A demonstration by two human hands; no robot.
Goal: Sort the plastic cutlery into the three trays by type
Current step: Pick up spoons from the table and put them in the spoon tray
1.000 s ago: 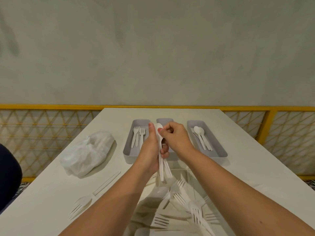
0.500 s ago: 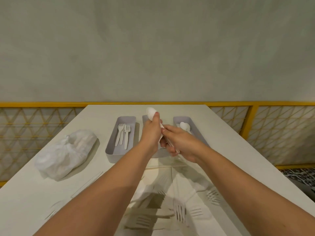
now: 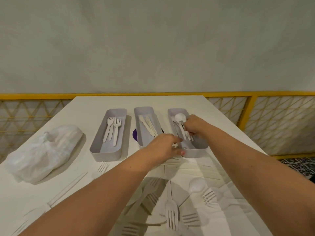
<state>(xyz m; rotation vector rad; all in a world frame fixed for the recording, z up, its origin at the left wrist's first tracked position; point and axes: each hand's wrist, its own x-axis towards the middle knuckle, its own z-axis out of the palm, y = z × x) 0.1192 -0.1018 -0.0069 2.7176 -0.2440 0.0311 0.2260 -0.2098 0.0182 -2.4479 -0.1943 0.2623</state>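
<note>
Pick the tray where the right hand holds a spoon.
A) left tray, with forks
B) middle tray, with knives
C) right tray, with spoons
C: the right hand grips a spoon inside the right tray; the forks and knives lie in the other two.

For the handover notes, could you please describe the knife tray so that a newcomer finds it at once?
Three grey trays stand in a row near the far end of the white table. The knife tray is the middle one. The left tray holds forks and the right tray spoons; only this one holds flat knives.
</note>
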